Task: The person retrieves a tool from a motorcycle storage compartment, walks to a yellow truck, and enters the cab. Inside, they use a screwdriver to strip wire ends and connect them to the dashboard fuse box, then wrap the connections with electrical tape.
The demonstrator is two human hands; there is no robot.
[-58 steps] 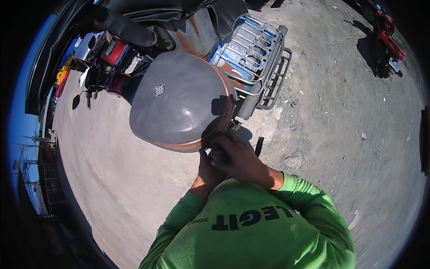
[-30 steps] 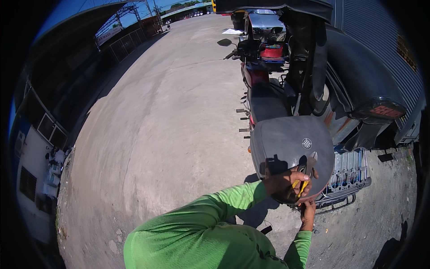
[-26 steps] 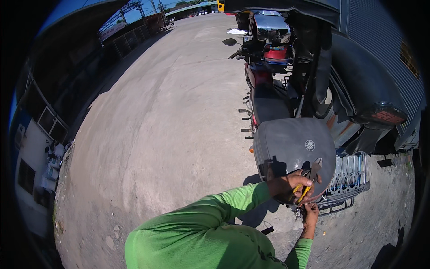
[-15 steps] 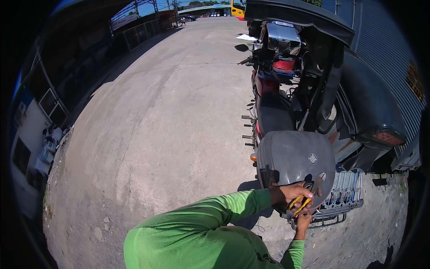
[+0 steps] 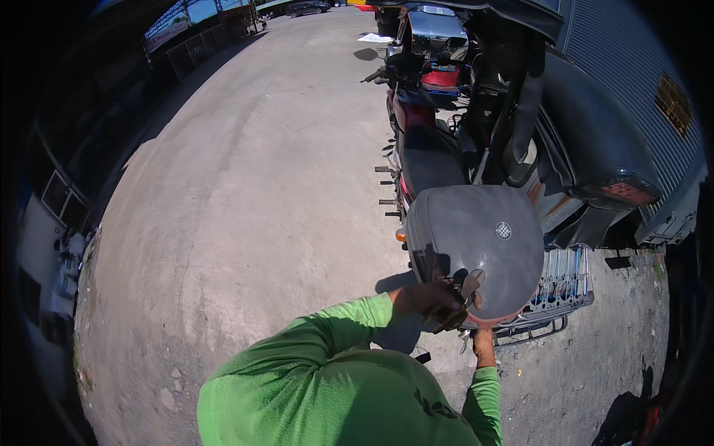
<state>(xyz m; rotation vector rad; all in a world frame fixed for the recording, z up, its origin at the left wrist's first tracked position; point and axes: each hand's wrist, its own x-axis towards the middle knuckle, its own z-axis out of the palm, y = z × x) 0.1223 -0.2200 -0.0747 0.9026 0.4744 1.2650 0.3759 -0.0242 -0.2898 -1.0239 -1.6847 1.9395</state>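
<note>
I curl my left hand (image 5: 437, 299) round a tool (image 5: 473, 282); my right hand (image 5: 483, 340) reaches up to the grey box (image 5: 472, 230), grip hidden.

from my end the left hand (image 5: 437, 299) sits in such deep shadow that i can't separate its fingers from the handles of the pliers (image 5: 473, 282). the right hand (image 5: 483, 340) loses its fingertips under the box (image 5: 476, 234). small metal bits (image 5: 465, 337) beside it are too tiny to identify. the top edge crops the roof (image 5: 513, 16).
</note>
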